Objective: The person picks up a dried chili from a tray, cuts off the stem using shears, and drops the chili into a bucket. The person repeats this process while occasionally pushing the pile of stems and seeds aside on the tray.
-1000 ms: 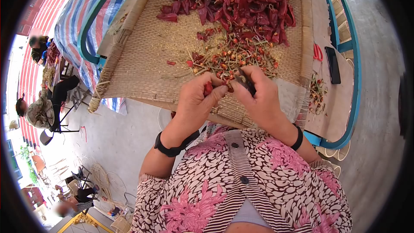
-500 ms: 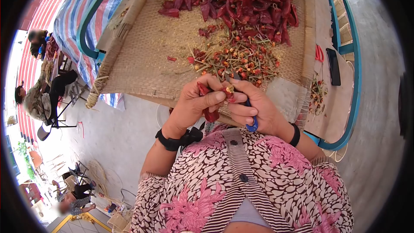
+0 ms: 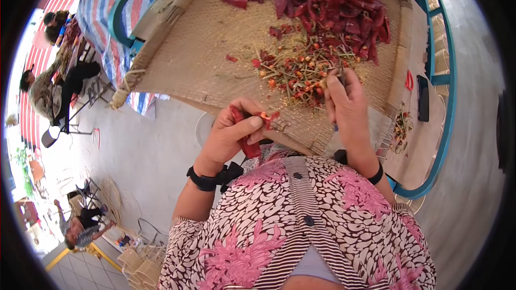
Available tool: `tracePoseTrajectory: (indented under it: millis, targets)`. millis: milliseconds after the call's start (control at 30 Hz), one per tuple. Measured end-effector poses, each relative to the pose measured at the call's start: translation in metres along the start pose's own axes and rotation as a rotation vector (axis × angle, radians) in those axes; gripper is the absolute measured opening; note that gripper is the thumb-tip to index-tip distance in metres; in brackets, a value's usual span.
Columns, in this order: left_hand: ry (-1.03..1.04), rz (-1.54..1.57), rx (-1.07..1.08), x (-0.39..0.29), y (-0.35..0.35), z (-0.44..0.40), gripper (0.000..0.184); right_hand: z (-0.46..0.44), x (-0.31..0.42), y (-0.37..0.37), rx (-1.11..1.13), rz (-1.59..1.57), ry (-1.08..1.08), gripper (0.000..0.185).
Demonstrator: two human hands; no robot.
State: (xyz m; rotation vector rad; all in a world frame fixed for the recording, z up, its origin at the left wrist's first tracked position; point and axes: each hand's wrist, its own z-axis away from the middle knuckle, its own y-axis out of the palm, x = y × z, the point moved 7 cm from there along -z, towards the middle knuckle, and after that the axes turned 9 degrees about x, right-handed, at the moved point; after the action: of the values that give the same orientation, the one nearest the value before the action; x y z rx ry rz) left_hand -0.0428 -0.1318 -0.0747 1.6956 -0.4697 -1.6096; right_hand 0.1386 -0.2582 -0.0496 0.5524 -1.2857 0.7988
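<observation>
In front of my chest, my left hand (image 3: 230,133) is closed around a dark red dried chili pepper (image 3: 250,149), its cut, ragged end sticking out past the thumb. My right hand (image 3: 348,108) is over the heap of cut stem caps (image 3: 301,83), fingers pinched together. It grips blue-handled scissors (image 3: 336,128), mostly hidden by the palm; a dark blade tip shows at the fingertips. Whether a stem is also pinched there, I cannot tell. Beyond the caps lies a pile of red dried chilies (image 3: 333,8) on a woven tray (image 3: 188,53) scattered with yellow seeds.
A teal metal frame (image 3: 450,102) surrounds the tray. On the right side are red-handled scissors (image 3: 409,80), a black phone (image 3: 423,99) and a few stems (image 3: 402,124). Striped cloth (image 3: 102,16) hangs at the left. Several people sit at the far left.
My hands have separated. The right one moved forward and right with the scissors, over the stem caps; the left stays near my chest, slightly left, still holding the chili.
</observation>
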Motion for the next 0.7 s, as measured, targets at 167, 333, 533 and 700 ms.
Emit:
tracePoseTrajectory:
  millis: [167,333,533,700]
  targets:
    - [-0.074,-0.212,-0.151,-0.015,-0.044,0.052,0.008,0.002,0.011,-0.012,-0.141,0.94,-0.044,0.029]
    - [-0.399,-0.656,-0.534,0.008,-0.153,0.118,0.012,0.003,0.008,-0.009,0.0,1.085,0.179,0.031]
    - [-0.466,-1.021,-0.724,0.127,-0.313,0.151,0.027,0.007,0.006,-0.008,-0.031,1.025,0.055,0.037]
    - [-0.426,-1.388,-0.797,0.156,-0.355,0.153,0.029,0.011,0.011,-0.011,-0.072,1.068,-0.014,0.038]
